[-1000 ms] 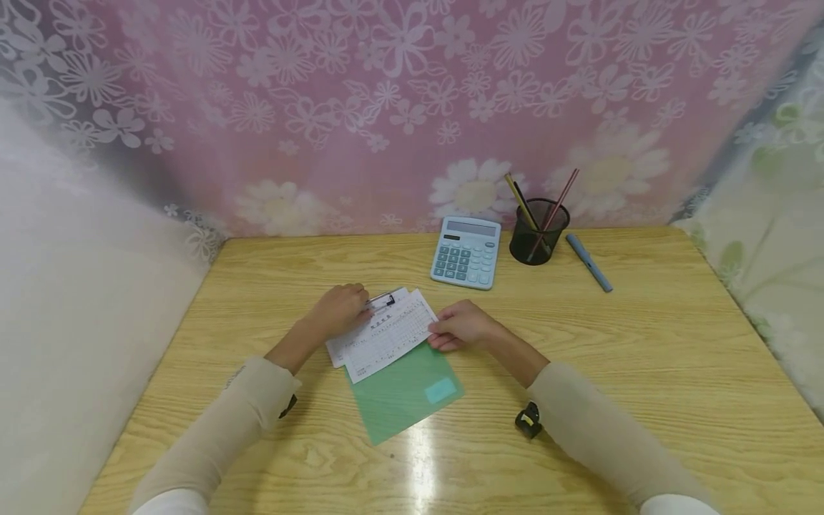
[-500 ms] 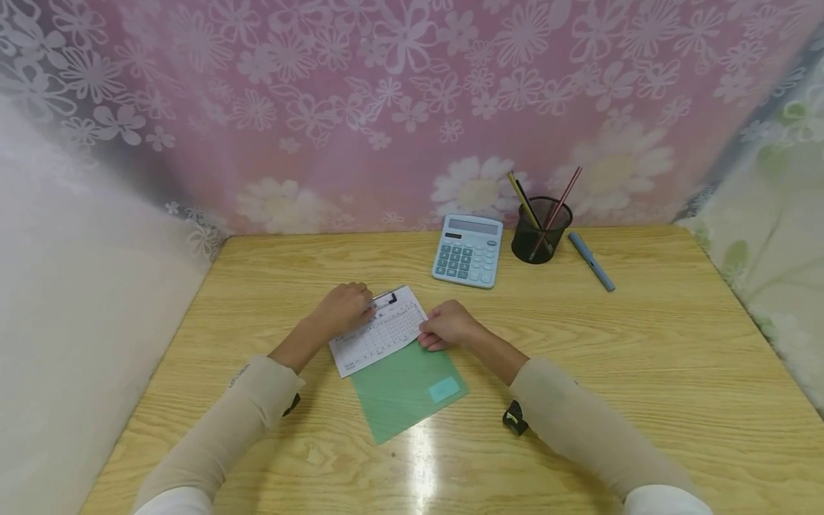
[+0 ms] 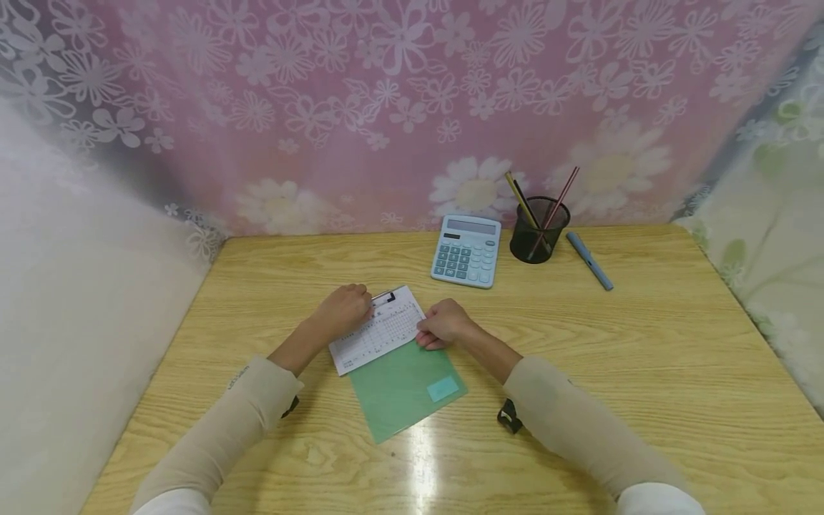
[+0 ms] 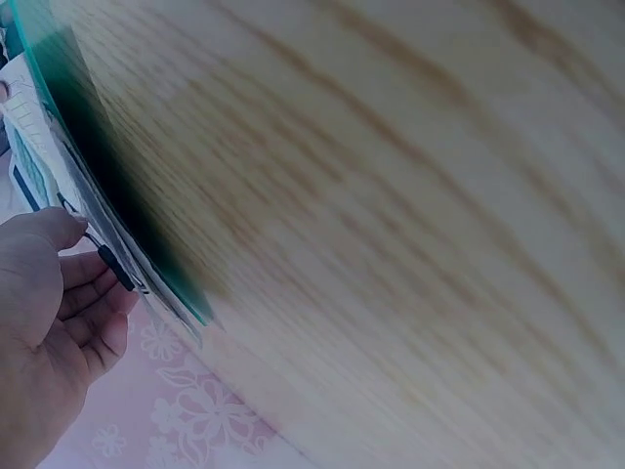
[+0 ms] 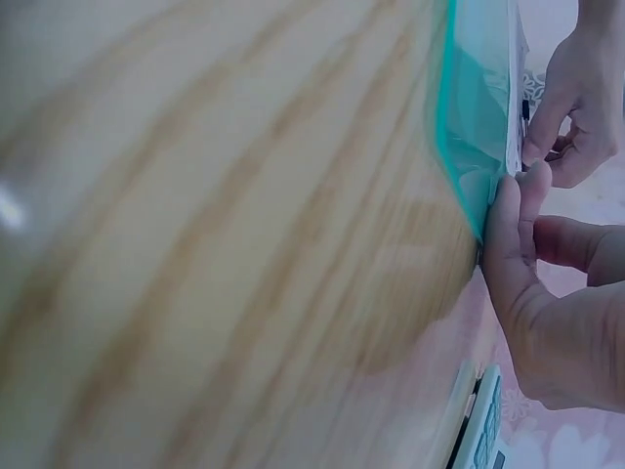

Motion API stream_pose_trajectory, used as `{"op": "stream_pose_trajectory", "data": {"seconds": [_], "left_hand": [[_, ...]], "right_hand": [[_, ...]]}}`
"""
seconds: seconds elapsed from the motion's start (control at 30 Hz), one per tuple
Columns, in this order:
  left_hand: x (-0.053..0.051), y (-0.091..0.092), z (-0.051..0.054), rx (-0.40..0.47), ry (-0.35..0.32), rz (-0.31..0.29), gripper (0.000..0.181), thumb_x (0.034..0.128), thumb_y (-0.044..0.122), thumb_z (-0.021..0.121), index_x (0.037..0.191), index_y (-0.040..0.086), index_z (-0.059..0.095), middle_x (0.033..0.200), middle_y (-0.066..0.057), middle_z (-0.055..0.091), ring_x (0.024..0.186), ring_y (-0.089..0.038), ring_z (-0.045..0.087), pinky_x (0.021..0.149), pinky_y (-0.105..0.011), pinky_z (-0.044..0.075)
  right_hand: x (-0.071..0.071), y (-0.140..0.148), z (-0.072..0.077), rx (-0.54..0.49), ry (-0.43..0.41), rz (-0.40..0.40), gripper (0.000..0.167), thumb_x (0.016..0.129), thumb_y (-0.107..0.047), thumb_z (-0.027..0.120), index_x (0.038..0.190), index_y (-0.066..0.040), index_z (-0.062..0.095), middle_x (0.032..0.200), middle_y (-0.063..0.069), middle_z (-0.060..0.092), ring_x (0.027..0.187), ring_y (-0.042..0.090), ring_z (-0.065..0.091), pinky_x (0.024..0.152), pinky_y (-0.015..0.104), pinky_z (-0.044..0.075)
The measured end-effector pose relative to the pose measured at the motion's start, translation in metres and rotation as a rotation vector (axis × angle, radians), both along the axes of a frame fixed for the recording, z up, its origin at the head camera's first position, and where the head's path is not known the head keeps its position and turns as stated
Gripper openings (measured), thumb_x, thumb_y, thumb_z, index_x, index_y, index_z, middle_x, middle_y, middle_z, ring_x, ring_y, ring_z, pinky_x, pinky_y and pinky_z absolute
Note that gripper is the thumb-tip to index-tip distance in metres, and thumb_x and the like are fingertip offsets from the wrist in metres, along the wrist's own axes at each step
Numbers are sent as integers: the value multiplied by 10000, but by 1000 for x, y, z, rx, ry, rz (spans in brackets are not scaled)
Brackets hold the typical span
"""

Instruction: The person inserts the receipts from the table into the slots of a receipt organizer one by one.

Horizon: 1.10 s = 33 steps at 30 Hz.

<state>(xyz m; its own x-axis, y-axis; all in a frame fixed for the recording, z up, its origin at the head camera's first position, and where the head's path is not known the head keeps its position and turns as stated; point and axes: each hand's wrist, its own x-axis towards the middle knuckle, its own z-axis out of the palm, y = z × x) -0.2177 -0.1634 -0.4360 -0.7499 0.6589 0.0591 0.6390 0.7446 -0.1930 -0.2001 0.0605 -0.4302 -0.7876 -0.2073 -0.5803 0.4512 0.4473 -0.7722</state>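
Note:
A green translucent clipboard lies tilted on the table, with a pale blue label near its lower right corner. White printed sheets with a grid cover its upper part. At the top edge sits a metal wire clip with black ends. My left hand holds this clip; in the left wrist view, its thumb and fingers are curled at the black-ended clip. My right hand pinches the right edge of the top sheet; in the right wrist view, its fingertips meet the paper beside the green board.
Behind the hands lies a light blue calculator. To its right stands a black mesh pen cup holding several pencils, with a blue pen beside it. A floral curtain hangs along the table's back edge.
The right hand has brought the top sheet up and left, so it lines up with the sheets under the clip. The left hand has stayed at the clip.

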Motion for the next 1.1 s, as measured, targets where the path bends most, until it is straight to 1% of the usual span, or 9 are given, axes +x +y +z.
{"op": "stream_pose_trajectory", "data": {"seconds": [0.2,0.37,0.53,0.63,0.8,0.9,1.0,1.1], "left_hand": [[0,0,-2,0,1,-9,206,941,149,564,937,-16,688,862,-102,657,814,-211,606,773,-326,519],[-1,-1,-2,-14,21,-17,193,937,131,566,926,-18,688,841,-96,650,783,-201,592,737,-311,516],[-1,-1,-3,-29,28,-40,183,928,146,591,932,-4,696,861,-97,665,803,-203,600,749,-309,522],[-2,-2,-4,-26,29,-45,186,926,160,601,931,3,700,865,-98,668,807,-204,600,743,-310,522],[-2,-2,-5,-28,59,-55,159,918,124,602,900,-2,696,840,-98,657,783,-211,594,701,-322,517],[-2,-2,-5,-40,70,-63,125,907,79,603,892,-6,694,833,-99,651,774,-213,590,696,-325,517],[-1,-2,-3,-59,73,-71,93,893,40,608,881,-3,690,830,-97,647,769,-209,582,692,-322,514],[-1,-1,-3,-67,68,-67,89,895,41,610,880,0,688,835,-96,650,771,-206,580,694,-319,511]], "right_hand": [[0,-2,1,4,6,-9,75,919,-55,583,894,14,601,678,65,678,555,111,655,599,273,575],[0,-3,4,8,11,-15,63,912,-45,584,915,17,586,676,73,681,558,116,659,601,279,577],[0,-2,5,14,5,-15,126,896,-31,584,1000,41,585,665,72,678,551,114,660,603,273,576],[0,-1,4,14,4,-15,150,892,-30,581,1024,42,575,665,72,681,550,114,661,604,275,576],[-4,-4,5,20,-4,-26,64,903,-49,578,917,13,588,687,78,688,561,121,664,596,281,576],[-6,-6,6,20,3,-37,74,909,-59,580,874,4,594,716,86,698,568,123,666,578,284,573],[-8,-7,6,20,21,-40,78,910,-68,582,881,1,603,737,92,706,573,123,670,563,289,571],[-9,-7,6,28,30,-39,78,906,-71,585,911,3,608,742,91,710,575,124,674,560,291,570]]}}
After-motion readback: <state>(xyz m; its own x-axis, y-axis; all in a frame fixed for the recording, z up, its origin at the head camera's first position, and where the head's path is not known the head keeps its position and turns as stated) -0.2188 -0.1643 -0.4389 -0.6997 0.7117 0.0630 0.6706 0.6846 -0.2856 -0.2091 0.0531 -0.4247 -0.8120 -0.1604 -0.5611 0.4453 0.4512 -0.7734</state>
